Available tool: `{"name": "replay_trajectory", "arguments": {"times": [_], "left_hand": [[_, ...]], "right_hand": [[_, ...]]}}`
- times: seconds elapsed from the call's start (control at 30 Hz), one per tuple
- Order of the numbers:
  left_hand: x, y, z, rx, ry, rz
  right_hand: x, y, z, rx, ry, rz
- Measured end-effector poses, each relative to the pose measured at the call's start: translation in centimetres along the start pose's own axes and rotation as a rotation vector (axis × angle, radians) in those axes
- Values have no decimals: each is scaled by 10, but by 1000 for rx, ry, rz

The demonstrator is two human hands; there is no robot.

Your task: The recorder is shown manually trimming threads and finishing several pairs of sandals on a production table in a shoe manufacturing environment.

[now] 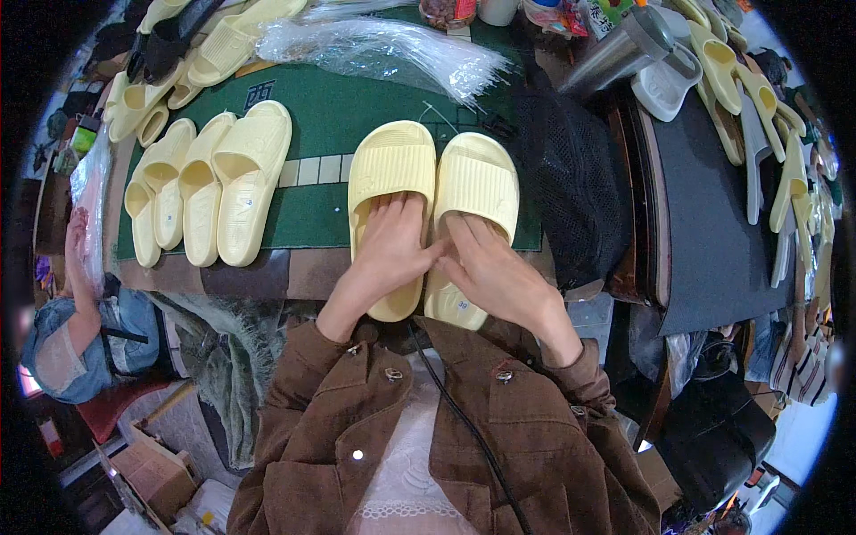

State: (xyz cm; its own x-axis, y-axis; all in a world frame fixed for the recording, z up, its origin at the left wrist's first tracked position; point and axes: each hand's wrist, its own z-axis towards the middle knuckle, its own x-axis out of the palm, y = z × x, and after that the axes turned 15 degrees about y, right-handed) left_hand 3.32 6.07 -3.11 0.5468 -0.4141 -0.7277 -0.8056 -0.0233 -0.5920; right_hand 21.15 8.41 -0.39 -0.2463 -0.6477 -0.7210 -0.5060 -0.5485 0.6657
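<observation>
Head view: the left hand (388, 252) reaches under the strap of a pale yellow slipper (390, 169), its fingers held close together and their tips hidden by the strap. The right hand (501, 272) does the same in a second pale yellow slipper (480, 183), fingers bunched inside the opening and thumb turned inward, near the left thumb. I cannot tell whether either hand pinches anything under the straps. Both slippers lie side by side, soles down, toes pointing away from the person, at the near edge of a table with a green cover (312, 218); their heels reach toward the person's brown jacket (330, 437). A black cable (459, 401) hangs down the jacket's front.

Left of the hands, four more yellow slippers (254, 192) stand in a row. Beyond the pair lies a heap of clear plastic bags (374, 58), and to its right a silver tumbler (615, 53). A black mesh bag (571, 187) sits just right of the pair. Farther right, a white slipper (664, 89) rests by a dark grey surface (718, 223). At the far left, another person's arm (83, 299) shows beside blue denim (129, 334).
</observation>
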Motion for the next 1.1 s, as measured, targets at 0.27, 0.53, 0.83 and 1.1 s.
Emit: {"name": "replay_trajectory", "arguments": {"times": [0.27, 0.53, 0.83, 1.1], "left_hand": [[6, 0, -7, 148, -121, 35], [24, -5, 5, 127, -432, 106], [16, 2, 20, 52, -361, 147], [21, -11, 14, 65, -436, 160]], "right_hand": [[-8, -3, 4, -12, 64, 252], [0, 6, 6, 3, 45, 240], [-42, 19, -22, -147, -34, 112], [-64, -34, 76, 6, -450, 162]]}}
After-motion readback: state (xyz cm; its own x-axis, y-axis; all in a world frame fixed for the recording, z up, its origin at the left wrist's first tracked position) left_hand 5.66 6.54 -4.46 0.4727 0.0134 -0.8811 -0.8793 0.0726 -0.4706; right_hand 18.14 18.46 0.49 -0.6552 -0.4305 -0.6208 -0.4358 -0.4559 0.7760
